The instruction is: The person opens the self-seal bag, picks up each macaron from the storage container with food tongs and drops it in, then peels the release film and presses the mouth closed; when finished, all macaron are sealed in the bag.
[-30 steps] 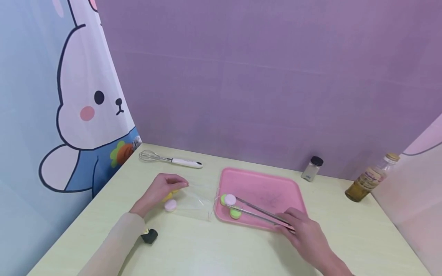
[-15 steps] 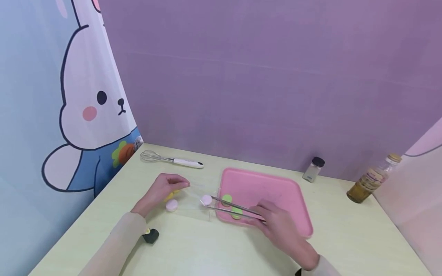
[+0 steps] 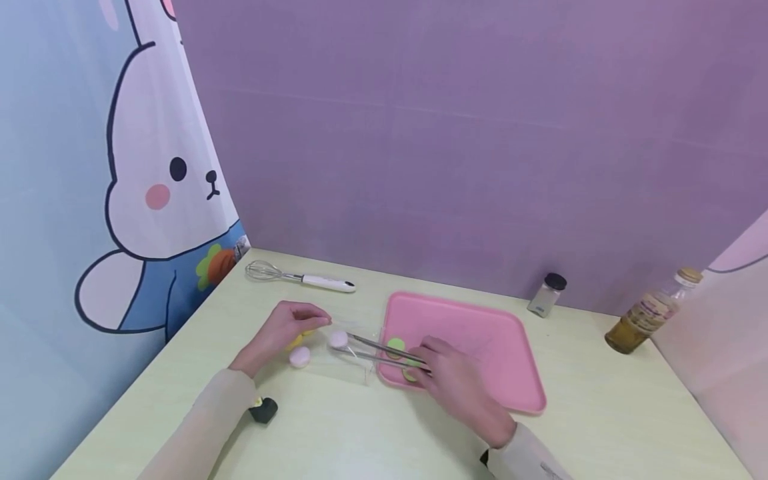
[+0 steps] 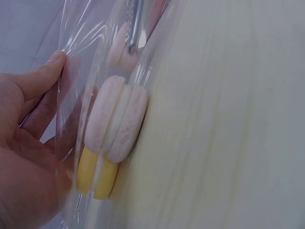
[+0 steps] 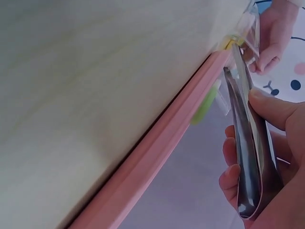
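Note:
My left hand (image 3: 287, 333) pinches the edge of a clear plastic bag (image 3: 354, 370), holding its mouth toward the tray. A pink macaron (image 4: 114, 119) and a yellow macaron (image 4: 97, 174) lie inside, near the palm in the left wrist view. With metal tongs (image 5: 248, 157), my right hand (image 3: 453, 383) grips another pink macaron (image 3: 339, 339), which is in the bag beside my left fingertips. Under the tongs, two green macarons (image 3: 395, 346) sit on the left end of the pink tray (image 3: 504, 367); one is partly covered by my right fingers.
A whisk (image 3: 324, 283) lies behind the left hand. By the back wall stands a black-capped jar (image 3: 546, 297), with a bottle of amber liquid (image 3: 639, 320) farther right. A small dark object (image 3: 263, 410) lies beside the left forearm.
My right hand and the tongs have moved left, carrying the pink macaron from above the tray into the bag. The left hand has stayed in place, pinching the bag.

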Action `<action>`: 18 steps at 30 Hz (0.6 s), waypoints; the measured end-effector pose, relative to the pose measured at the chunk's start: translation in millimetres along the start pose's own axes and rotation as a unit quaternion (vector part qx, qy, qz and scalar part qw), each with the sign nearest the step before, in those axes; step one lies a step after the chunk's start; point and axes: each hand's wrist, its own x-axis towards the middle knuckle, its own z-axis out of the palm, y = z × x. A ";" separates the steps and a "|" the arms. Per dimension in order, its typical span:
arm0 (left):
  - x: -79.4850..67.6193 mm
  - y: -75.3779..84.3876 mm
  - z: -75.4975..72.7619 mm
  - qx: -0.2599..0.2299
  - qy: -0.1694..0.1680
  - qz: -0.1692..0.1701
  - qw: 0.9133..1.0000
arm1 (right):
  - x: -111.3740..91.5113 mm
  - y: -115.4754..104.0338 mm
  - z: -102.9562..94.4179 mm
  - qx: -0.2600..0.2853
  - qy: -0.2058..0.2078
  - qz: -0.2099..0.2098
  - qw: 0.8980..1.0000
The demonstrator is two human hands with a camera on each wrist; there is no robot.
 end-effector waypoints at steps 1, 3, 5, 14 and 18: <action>0.0 -0.2 -0.1 0.000 0.001 -0.004 1.000 | 2.4 -1.2 1.2 0.002 -0.002 -0.001 1.000; -0.3 0.2 -0.3 0.000 0.001 -0.008 1.000 | 7.2 -3.8 3.9 0.004 -0.004 -0.003 1.000; -0.8 0.7 -0.3 -0.007 -0.002 -0.010 1.000 | 11.3 -6.6 6.0 0.002 -0.006 -0.004 1.000; -1.9 1.1 0.3 -0.016 -0.002 -0.005 1.000 | 24.7 -17.7 14.2 0.009 -0.023 0.015 1.000; -1.9 1.9 0.9 -0.013 -0.001 -0.005 1.000 | 29.0 -21.1 15.1 0.017 -0.028 0.023 0.999</action>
